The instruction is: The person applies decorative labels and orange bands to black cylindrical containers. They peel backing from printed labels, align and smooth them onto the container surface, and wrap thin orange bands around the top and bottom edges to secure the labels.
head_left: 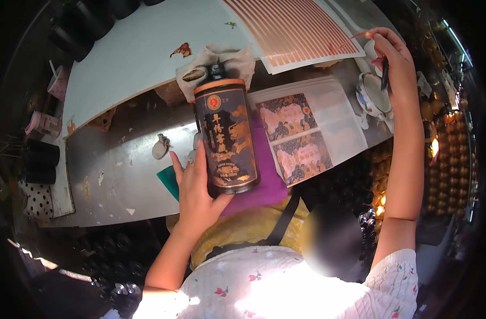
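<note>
A black bottle (226, 135) with copper bands and gold decoration lies tilted, its neck on a crumpled pale cloth (242, 65). My left hand (194, 189) holds its lower left side, with the thumb at the base and the fingers partly extended. Purple cloth (268, 178) lies beneath it. At the upper right, my right hand (393, 53) is closed. Its fingertips pinch a thin copper-coloured strip (361, 35), and a black-handled tool (385, 74) is tucked in the same hand. Beside that hand is a sheet of copper strips (298, 26).
Two dark-and-pink patterned label sheets (302, 159) lie right of the bottle. A floral-rimmed cup (375, 94) stands near the table's right edge. Left are a small grey lump (160, 147), a pink cup (59, 82) and black containers (40, 159). Rows of dark bottles (102, 250) stand below.
</note>
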Demonstrator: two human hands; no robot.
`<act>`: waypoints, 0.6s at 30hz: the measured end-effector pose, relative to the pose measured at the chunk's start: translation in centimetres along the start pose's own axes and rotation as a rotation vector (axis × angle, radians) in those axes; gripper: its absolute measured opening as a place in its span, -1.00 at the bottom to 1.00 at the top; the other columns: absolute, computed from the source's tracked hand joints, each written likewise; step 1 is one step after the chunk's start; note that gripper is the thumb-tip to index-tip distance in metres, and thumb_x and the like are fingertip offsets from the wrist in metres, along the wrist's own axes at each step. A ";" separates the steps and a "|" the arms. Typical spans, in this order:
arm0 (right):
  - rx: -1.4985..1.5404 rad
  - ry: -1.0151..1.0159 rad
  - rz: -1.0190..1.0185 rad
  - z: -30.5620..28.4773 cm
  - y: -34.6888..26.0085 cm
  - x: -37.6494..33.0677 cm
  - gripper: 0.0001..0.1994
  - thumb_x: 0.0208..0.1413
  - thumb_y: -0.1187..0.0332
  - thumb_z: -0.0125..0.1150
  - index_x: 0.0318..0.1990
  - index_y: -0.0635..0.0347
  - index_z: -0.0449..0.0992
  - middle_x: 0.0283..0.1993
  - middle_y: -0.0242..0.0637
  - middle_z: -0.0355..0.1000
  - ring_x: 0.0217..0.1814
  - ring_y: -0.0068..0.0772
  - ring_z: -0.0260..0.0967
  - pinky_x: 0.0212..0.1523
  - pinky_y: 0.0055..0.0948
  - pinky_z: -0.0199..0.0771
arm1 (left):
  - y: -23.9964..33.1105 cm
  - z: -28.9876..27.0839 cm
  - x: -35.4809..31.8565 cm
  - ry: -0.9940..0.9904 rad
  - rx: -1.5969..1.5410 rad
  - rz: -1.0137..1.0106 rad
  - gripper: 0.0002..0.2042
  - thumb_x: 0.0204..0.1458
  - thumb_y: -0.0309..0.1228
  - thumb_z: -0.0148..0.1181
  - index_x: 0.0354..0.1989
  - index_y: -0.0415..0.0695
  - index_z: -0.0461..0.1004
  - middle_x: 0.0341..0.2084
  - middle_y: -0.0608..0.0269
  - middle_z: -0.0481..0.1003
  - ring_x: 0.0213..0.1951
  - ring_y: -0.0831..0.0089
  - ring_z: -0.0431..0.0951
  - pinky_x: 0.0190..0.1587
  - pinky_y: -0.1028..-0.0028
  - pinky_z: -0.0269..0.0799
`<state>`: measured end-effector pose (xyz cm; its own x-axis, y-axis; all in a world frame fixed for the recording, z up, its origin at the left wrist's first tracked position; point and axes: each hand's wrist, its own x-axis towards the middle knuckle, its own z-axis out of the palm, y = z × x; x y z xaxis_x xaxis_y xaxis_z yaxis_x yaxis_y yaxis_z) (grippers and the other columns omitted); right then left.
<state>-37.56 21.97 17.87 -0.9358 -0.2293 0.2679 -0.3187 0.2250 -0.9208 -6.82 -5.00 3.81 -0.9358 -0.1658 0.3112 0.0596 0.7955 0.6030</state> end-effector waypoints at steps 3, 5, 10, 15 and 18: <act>0.142 -0.133 0.122 0.0 -3.2 -4.7 -0.84 0.25 0.24 0.19 -0.24 0.08 0.60 -0.42 -0.65 0.31 -0.41 -0.83 0.10 -0.34 -0.70 0.12 | -0.2 0.2 0.1 0.058 0.014 0.088 0.03 -0.21 -0.41 0.45 0.48 -0.31 -0.03 -0.15 0.00 0.47 -0.10 0.02 0.49 0.43 -0.31 -0.32; 0.132 -0.175 0.142 0.8 -3.9 -7.5 -0.87 0.23 0.27 0.23 -0.25 0.11 0.59 -0.44 -0.66 0.28 -0.43 -0.85 0.07 -0.37 -0.72 0.06 | 0.0 0.4 0.1 0.095 0.010 0.110 0.02 -0.25 -0.46 0.45 0.48 -0.27 0.01 -0.19 0.04 0.46 -0.14 0.04 0.48 0.43 -0.31 -0.24; 0.008 -0.309 0.091 3.9 -4.7 -13.0 -0.91 0.10 0.49 0.37 -0.31 0.23 0.54 -0.47 -0.64 0.28 -0.44 -0.89 0.01 -0.44 -0.72 -0.03 | -0.8 1.0 -0.6 0.125 -0.073 0.061 0.04 -0.27 -0.50 0.46 0.49 -0.23 0.00 -0.10 0.02 0.49 -0.10 -0.01 0.48 0.45 -0.28 -0.21; -0.240 -0.550 -0.367 6.7 -9.5 -15.3 -0.85 -0.10 0.39 0.46 -0.45 0.20 0.58 -0.50 -0.53 0.23 -0.46 -0.64 0.03 -0.43 -0.55 -0.06 | -1.5 0.9 -0.9 0.097 -0.082 0.072 0.02 -0.15 -0.34 0.48 0.49 -0.27 -0.04 0.04 0.02 0.49 0.00 -0.03 0.45 0.45 -0.22 -0.23; -0.240 -0.656 -0.579 8.6 -10.2 -15.4 -0.87 -0.19 0.43 0.49 -0.47 0.15 0.61 -0.53 -0.50 0.23 -0.46 -0.50 0.12 -0.43 -0.47 0.02 | 2.4 -1.5 -0.2 0.066 -0.220 0.065 -0.01 -0.18 -0.20 0.54 0.42 -0.21 0.07 -0.05 0.03 0.50 0.14 -0.04 0.32 0.45 -0.10 -0.30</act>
<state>-18.58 15.10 20.67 -0.3690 -0.8448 0.3875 -0.8042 0.0812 -0.5888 -6.00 -3.91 6.27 -0.9030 -0.1618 0.3981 0.2005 0.6607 0.7234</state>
